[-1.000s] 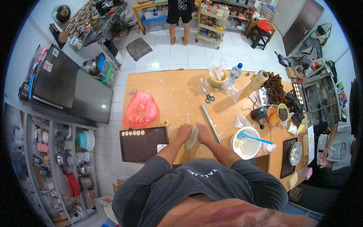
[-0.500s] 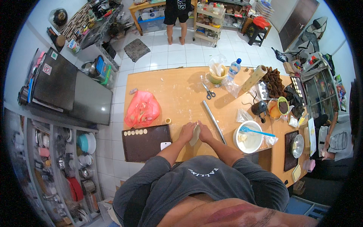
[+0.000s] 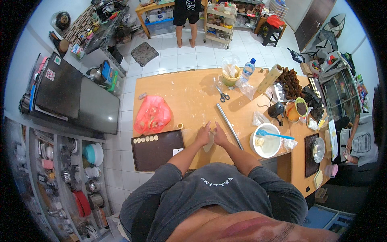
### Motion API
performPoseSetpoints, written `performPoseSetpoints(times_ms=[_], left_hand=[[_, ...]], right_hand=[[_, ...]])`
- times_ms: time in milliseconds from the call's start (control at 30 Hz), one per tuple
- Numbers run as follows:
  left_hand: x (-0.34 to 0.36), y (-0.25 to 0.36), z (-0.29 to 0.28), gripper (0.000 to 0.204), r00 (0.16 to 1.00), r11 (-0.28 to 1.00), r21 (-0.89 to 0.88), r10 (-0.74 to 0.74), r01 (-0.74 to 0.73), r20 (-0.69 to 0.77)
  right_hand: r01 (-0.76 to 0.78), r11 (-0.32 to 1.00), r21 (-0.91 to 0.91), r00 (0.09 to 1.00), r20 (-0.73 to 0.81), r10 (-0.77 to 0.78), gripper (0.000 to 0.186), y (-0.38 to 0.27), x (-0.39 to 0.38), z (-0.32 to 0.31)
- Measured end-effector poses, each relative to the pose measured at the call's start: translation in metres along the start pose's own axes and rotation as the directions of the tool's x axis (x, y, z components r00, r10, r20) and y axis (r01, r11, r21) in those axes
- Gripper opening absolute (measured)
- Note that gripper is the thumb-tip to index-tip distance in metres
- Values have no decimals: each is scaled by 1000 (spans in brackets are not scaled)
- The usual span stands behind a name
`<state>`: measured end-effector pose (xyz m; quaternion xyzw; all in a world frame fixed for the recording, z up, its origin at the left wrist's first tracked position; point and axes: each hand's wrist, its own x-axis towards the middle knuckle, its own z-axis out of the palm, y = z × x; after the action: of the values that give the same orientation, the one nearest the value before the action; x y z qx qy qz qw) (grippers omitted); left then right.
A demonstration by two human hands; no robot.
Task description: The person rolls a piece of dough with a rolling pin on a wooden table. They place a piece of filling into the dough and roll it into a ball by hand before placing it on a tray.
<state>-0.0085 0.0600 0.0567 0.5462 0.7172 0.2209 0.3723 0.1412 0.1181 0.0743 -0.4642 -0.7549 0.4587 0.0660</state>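
A pale, flat piece of dough [image 3: 209, 144] lies on the wooden table in front of me, between my wrists. My left hand [image 3: 202, 136] is at its far left edge, fingers drawn together and pointing forward. Facing it across a narrow gap, my right hand [image 3: 220, 136] is closed at the far right edge. The fingertips partly hide the dough's far end. Right of my hands lies a long metal rolling pin [image 3: 229, 126]. A small round cutter [image 3: 180, 126] stands left of them, near a dark baking tray [image 3: 155, 162] with a row of several dough rounds [image 3: 146, 138].
A pink plastic bag [image 3: 153, 115] sits at the left. Scissors [image 3: 223, 96], a water bottle [image 3: 249, 67] and a film roll [image 3: 269, 79] lie farther back. At right is a white bowl [image 3: 265, 151] with a blue spatula [image 3: 276, 135]. Another person [image 3: 187, 18] stands beyond the table.
My hands have shifted slightly forward, their fingers now pointing up from the table. The dough between them looks flatter and lighter than before. The rolling pin and tray stay in place.
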Motion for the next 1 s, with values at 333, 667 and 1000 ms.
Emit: performPoseSetpoints(times_ms=[333,667,1000], left_hand=[[-15,-8,-11,88,991,987,139,-94,79,100],[-14,3,-2,79,995,962,263,51,-72,84],[-16,-5,-6,72,993,931,348,90,-110,74]], right_hand=[[-18,1000,14,995,97,16,76,-10,-9,11],[9,999,36,999,50,-10,88,24,-13,5],[103,994,-43,995,10,-102,79,17,-23,5]])
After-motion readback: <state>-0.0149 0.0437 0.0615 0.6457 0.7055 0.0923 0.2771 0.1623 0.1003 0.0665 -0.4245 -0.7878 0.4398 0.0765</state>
